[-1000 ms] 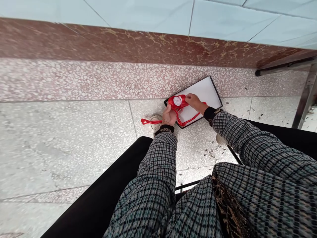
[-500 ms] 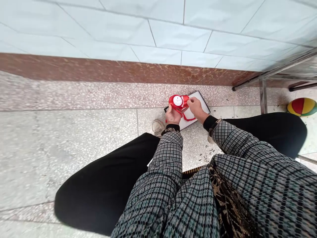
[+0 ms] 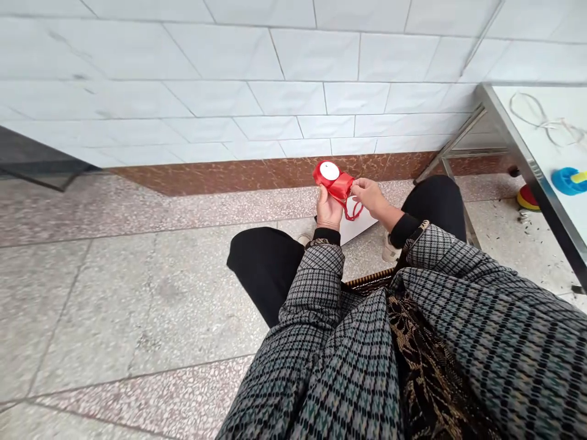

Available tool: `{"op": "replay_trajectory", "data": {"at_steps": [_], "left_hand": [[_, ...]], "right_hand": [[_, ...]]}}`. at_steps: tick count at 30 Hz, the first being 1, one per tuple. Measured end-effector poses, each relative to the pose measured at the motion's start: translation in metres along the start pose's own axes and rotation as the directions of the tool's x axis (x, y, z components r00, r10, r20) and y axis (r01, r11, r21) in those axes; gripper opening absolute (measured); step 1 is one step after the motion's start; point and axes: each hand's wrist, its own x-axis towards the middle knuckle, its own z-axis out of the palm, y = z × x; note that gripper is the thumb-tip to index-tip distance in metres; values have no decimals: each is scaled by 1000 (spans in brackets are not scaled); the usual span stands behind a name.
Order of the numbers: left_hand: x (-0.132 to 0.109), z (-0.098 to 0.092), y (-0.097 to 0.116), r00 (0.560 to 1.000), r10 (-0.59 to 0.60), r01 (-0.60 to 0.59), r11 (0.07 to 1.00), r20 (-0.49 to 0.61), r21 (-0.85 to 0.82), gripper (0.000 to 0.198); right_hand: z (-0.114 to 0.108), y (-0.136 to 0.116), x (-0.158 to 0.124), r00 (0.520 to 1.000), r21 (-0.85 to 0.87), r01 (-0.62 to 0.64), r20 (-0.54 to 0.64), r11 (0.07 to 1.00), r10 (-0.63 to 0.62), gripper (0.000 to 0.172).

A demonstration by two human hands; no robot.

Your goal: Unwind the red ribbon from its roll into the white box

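Observation:
A red ribbon spool with a round white label faces up near the middle of the view. My left hand grips it from below, thumb against its near side. At its right end, the fingertips of my right hand pinch the red ribbon. A loop of thin red cord hangs between my hands. Beneath them, a flat white board or box lies on the floor, partly hidden by my hands.
On the right stands a metal-edged table bearing a white cable and a blue round object. A colored ball is under it. A tiled wall runs ahead; a dark object is far left.
The view has tilted up, showing more wall and the tabletop. Both hands and the red spool appear raised off the floor, and my knees have drawn closer together.

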Motion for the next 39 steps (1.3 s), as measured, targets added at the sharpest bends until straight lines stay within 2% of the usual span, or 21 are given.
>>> {"op": "replay_trajectory", "data": {"at_steps": [3,6,10,13,16,19,23,26,28,30,32,36,39], "left_hand": [[-14,9,8,999,8,-10,999,53,48,65],[-21,11,10,997,2,-7,998,75,66,62],[-24,9,11,994,-1,-6,998,107,69,61],[-26,9,12,991,-2,-5,999,130,51,60],[-28,12,14,994,-16,14,1000,112,19,57],[-30,15,15,995,-23,22,1000,98,12,58],[-31,15,16,991,-2,0,1000,132,16,61],[-32,15,17,989,-4,3,1000,145,6,62],[-32,15,17,993,-5,8,1000,121,-27,60],[-32,15,17,996,-7,14,997,83,-76,58],[-30,14,16,999,-14,21,991,52,-129,58],[-26,9,13,1000,-6,9,978,13,-209,53],[-23,6,12,1000,7,-7,975,0,-221,50]], "right_hand": [[-17,-19,-20,999,121,-42,-5,992,43,21],[-41,-33,-38,998,167,-57,-15,984,61,25],[-70,-44,-54,994,332,-80,100,940,50,26],[-76,-51,-58,983,398,-100,178,912,30,32],[-71,-58,-55,979,368,-62,203,928,-15,33],[-68,-64,-48,971,274,17,226,962,-82,27],[-70,-71,-36,957,63,102,268,993,-116,14],[-71,-77,-30,959,-139,183,242,973,-146,16],[-72,-80,-27,948,-315,295,213,902,-236,20],[-72,-83,-25,907,-478,420,225,771,-355,21],[-73,-85,-24,867,-581,495,273,646,-417,20],[-73,-84,-22,843,-676,531,364,510,-396,17],[-71,-81,-21,839,-725,533,384,436,-387,16]]}}
